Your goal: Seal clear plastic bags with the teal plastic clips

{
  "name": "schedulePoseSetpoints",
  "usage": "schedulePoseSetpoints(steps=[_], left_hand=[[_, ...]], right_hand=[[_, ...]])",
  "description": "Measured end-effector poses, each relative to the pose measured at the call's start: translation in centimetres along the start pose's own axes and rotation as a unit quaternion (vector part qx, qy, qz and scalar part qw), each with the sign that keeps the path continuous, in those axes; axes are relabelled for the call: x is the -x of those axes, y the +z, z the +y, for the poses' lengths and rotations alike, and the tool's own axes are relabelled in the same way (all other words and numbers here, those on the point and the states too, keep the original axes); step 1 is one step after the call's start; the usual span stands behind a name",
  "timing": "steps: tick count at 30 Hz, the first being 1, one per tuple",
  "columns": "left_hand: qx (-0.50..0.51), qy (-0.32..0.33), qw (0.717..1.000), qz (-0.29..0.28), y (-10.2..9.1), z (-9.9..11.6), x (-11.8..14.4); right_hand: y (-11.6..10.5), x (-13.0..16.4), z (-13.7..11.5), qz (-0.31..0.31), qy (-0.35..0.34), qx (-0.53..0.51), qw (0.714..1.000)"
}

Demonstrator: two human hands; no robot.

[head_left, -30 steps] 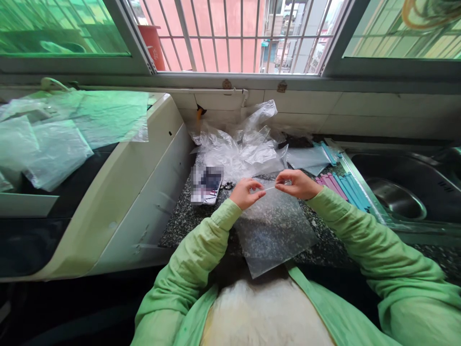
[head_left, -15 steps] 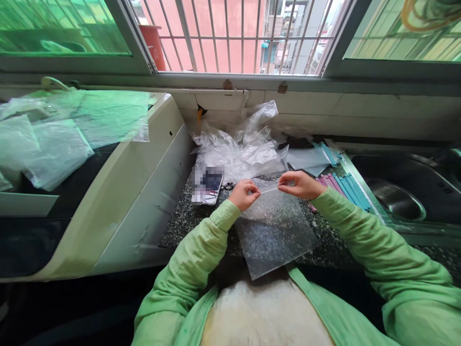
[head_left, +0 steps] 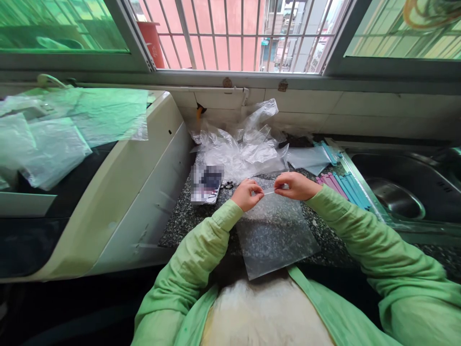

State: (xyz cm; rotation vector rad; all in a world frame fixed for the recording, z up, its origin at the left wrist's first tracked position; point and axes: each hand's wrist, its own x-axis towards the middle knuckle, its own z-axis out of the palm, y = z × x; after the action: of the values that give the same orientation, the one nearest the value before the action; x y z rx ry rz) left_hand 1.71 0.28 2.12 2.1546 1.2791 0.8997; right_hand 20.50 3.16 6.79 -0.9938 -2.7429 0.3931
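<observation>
A flat clear plastic bag (head_left: 277,235) hangs from my two hands over the speckled counter, its lower corner reaching past the front edge toward my body. My left hand (head_left: 247,194) pinches its top edge between thumb and fingertips. A short way to the right, my right hand (head_left: 296,185) pinches the same edge. Between the fingertips shows a thin whitish line of that edge; whether it is a fold or a seal I cannot make out.
Crumpled clear plastic (head_left: 237,151) lies behind my hands, with a phone (head_left: 209,185) at left. At right are a bag with a blue clip (head_left: 311,158), pink strips (head_left: 331,185), blue strips (head_left: 351,190) and a sink (head_left: 399,192). A white machine (head_left: 144,187) stands left, bags on top.
My hands have come closer together along the bag's top edge, so less of it shows between them. Both still pinch it.
</observation>
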Motion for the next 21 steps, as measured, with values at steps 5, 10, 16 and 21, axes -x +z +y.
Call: schedulePoseSetpoints(steps=[5, 10, 16, 21], left_hand=[[0.001, -0.001, 1.000, 0.010, 0.2, -0.1, 0.0], [-0.004, -0.014, 1.000, 0.028, -0.3, -0.6, 0.1], [-0.006, -0.026, 0.999, 0.025, -1.2, -1.3, 0.1], [-0.012, -0.016, 1.000, 0.011, -1.0, -1.3, 0.1]], right_hand=[[0.3, 0.1, 0.2, 0.013, 0.004, 0.009, 1.000], [0.2, 0.2, 0.5, 0.022, 0.001, 0.001, 1.000], [-0.2, 0.9, 1.1, 0.038, 0.021, -0.017, 0.999], [0.0, 1.1, 1.3, 0.028, 0.026, -0.023, 0.999]])
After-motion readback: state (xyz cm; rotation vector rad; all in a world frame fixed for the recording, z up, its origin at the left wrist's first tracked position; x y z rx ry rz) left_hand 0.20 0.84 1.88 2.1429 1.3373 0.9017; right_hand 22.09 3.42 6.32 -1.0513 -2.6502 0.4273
